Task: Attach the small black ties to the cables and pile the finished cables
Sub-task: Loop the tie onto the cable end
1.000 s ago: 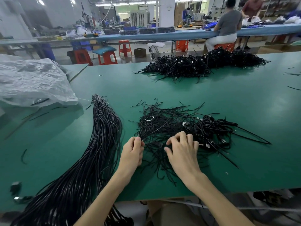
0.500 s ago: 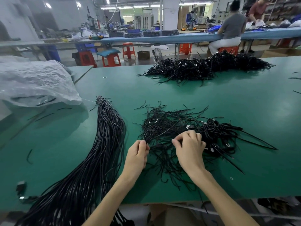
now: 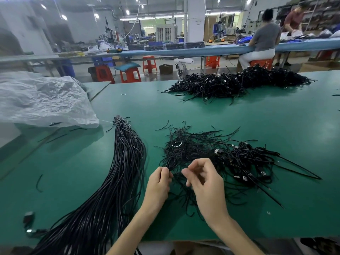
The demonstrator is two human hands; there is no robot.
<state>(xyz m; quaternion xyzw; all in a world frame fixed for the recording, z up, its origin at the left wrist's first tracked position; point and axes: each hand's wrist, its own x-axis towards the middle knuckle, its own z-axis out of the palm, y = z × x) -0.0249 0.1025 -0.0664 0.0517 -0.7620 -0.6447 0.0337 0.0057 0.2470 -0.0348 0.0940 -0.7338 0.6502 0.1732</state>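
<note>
Finished black cable heap large, long black untied cable bundle pending; my left hand pinched thin black ties, right hand grip unclear.

On the green table the left hand pinches strands of the black ties, the right hand curled beside it, right of the cable bundle.

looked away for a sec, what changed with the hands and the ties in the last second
The left hand, earlier down on the heap, now pinches a tuft of black ties raised off it. The right hand has lifted clear of the heap, fingers curled; whether it holds a tie is unclear. The long cable bundle and far pile stayed put.
</note>
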